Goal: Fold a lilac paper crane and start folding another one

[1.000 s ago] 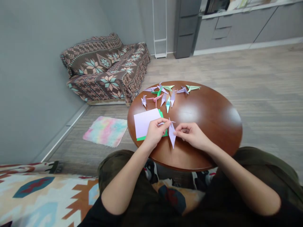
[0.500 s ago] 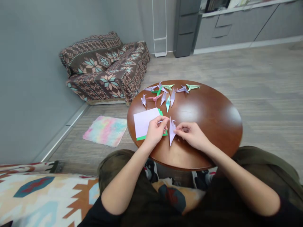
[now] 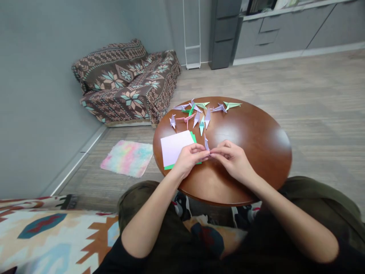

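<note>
A lavender origami crane [image 3: 206,143] is pinched between my two hands above the near part of the round wooden table [image 3: 251,152]. My left hand [image 3: 189,156] grips it from the left, thumb and fingers pressed together. From the right, my right hand [image 3: 232,156] pinches it with thumb and forefinger. The fingertips of both hands nearly meet and hide the crane's lower part; its upper point rises above them. Partly under my left hand lies a stack of paper, a lavender sheet [image 3: 175,146] over green ones [image 3: 193,136].
Several folded cranes stand at the table's far left side, among them a pink crane [image 3: 186,119], a teal crane [image 3: 202,125] and a pale green crane [image 3: 232,105]. A covered sofa [image 3: 128,83] and a pastel rug [image 3: 127,158] lie beyond the table's left.
The crane has turned, and its long lower point no longer shows. My left hand, beside the crane before, now grips it; my right hand has shifted its pinch slightly.
</note>
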Demonstrator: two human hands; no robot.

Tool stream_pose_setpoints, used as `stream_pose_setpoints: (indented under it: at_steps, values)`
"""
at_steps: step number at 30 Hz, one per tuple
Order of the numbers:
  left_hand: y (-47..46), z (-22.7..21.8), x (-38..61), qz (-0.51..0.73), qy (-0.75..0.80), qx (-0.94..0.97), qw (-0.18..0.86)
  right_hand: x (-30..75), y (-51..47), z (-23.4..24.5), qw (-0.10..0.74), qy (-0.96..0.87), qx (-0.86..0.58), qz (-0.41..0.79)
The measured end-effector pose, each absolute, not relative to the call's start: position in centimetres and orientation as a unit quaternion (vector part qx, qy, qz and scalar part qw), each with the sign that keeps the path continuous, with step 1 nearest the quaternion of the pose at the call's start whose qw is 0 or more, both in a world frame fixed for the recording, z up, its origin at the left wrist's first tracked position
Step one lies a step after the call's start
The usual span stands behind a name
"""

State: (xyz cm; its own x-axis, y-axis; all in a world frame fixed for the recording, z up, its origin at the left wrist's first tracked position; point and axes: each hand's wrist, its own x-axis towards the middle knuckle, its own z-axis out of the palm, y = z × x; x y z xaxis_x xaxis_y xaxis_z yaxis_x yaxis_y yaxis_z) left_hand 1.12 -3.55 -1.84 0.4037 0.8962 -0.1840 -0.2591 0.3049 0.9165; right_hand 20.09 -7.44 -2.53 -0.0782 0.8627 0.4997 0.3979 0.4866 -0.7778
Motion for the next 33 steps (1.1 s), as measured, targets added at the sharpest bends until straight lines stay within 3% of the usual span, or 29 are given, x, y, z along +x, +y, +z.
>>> stream_pose_setpoints:
  at_steps: [5,8,11,18,22,28,33]
  values:
    - [-3.3,-1.8,1.0,0.406,0.381,0.413,0.721,20.1,-7.7,-2.3,0.54,-0.654,-0.481,0.22]
    - [-3.0,-1.9,0.9,0.404,0.382,0.406,0.725,20.8,-7.5,-2.0,0.566,-0.626,-0.519,0.135]
    - [-2.8,-2.1,0.7,0.395,0.385,0.415,0.723,21.8,-7.1,-1.8,0.531,-0.669,-0.516,0.064]
    - [-2.7,-2.3,0.5,0.376,0.376,0.429,0.73,22.3,-7.3,-1.6,0.437,-0.745,-0.451,0.227]
    - [-2.8,-2.0,0.4,0.356,0.371,0.467,0.72,22.1,-7.5,-1.3,0.455,-0.757,-0.425,0.199]
    - [-3.2,-1.5,0.3,0.314,0.356,0.598,0.646,22.2,-7.2,-1.4,0.465,-0.736,-0.445,0.208]
    - [-3.8,-1.1,0.5,0.317,0.332,0.752,0.473,21.9,-7.5,-1.4,0.492,-0.686,-0.453,0.286]
